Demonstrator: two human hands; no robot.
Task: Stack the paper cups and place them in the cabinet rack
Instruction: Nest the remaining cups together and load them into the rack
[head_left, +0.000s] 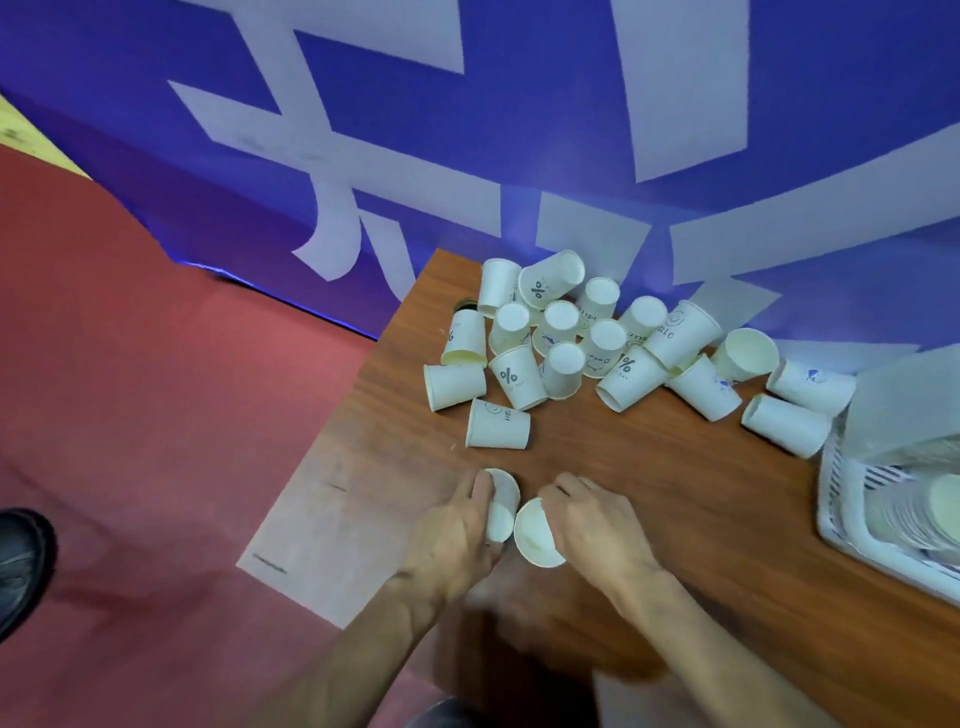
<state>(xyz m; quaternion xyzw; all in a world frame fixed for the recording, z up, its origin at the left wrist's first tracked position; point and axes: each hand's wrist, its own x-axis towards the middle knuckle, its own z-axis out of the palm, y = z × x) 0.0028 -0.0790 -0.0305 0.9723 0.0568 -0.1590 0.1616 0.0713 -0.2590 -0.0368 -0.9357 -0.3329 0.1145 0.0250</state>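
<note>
Several white paper cups (571, 338) lie scattered in a heap on the far part of a brown wooden table (649, 493), some upside down, some on their sides. Near the table's front left edge my left hand (457, 530) grips one white cup (501, 506) lying on its side. My right hand (597, 525) holds a second cup (537, 535) whose open mouth faces me. The two cups sit side by side, almost touching. A single cup (497, 425) lies just beyond my hands.
A white plastic basket (841, 493) with stacked cups inside stands at the table's right edge. A blue banner with white characters (467, 130) hangs behind the table. Red floor (156, 389) spreads to the left, with a black shoe (21, 561) at the far left.
</note>
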